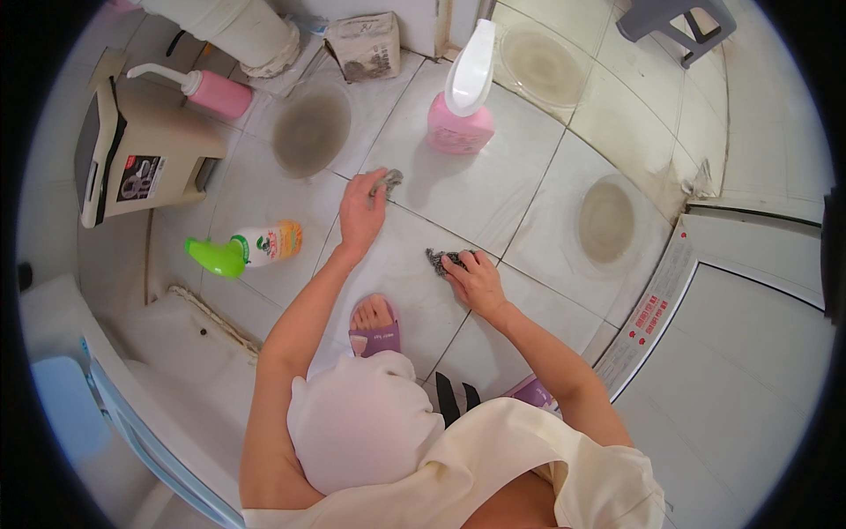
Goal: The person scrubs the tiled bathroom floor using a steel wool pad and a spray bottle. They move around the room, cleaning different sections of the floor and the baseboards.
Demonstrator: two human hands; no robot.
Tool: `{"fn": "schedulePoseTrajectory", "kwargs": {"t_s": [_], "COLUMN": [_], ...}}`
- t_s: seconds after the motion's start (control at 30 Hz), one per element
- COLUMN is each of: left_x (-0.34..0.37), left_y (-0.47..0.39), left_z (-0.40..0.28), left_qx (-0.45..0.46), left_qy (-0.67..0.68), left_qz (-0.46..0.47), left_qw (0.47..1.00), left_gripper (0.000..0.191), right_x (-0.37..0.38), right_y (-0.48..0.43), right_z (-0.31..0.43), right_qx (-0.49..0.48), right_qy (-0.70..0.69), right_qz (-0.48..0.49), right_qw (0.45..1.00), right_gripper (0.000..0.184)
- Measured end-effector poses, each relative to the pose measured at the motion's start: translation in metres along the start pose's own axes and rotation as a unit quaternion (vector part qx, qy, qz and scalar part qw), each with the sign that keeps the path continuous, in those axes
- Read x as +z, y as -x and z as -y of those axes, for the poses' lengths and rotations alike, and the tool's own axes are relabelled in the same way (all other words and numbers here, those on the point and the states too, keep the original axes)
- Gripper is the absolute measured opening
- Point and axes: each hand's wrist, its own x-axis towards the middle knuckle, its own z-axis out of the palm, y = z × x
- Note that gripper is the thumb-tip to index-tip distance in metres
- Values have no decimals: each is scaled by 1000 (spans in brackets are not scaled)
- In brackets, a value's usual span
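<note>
My left hand [362,213] is on the white tiled floor [410,231], its fingers closed on a crumpled grey rag or scrubbing pad [391,181] beside a dark grout line. To the right and closer to me, my right hand [481,283] presses a dark steel wool scrubber [437,262] against a tile. A pink bottle [461,129] with a large white spray head stands beyond both hands. Left of my left forearm is a white and orange spray bottle [274,241] with a green trigger head.
Round grey-brown patches [312,131] mark the tiles. At left stand a beige bin [155,155] and a pink long-spouted bottle [221,94]. A worn carton [363,46] sits by a white pipe [231,30]. A grey stool [681,20] is far right. My sandalled foot [375,324] is close.
</note>
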Motion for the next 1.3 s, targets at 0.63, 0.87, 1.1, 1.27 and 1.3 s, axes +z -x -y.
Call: {"fn": "schedulePoseTrajectory", "kwargs": {"t_s": [0.63,0.87,1.1,1.27,1.3], "left_x": [-12,-28,-27,-36,-38], "left_y": [26,-32,-37,-36,-35], "left_z": [23,65,87,64,63], "left_qx": [-343,-400,-371,-371,-370], "left_qy": [377,540,553,531,529], "left_qz": [-118,-281,-281,-304,-303], "left_qw": [852,685,692,699,702], "left_gripper": [22,32,34,35,35], "right_x": [22,34,54,66,67], "right_y": [-110,-129,-148,-175,-180], "right_z": [24,29,-5,-18,-18], "right_qx": [7,35,12,21,21], "right_qy": [-94,-5,20,5,-2], "right_qz": [-16,65,-61,-68,-63], "right_qw": [995,997,998,997,998], "right_gripper": [44,53,46,49,50]}}
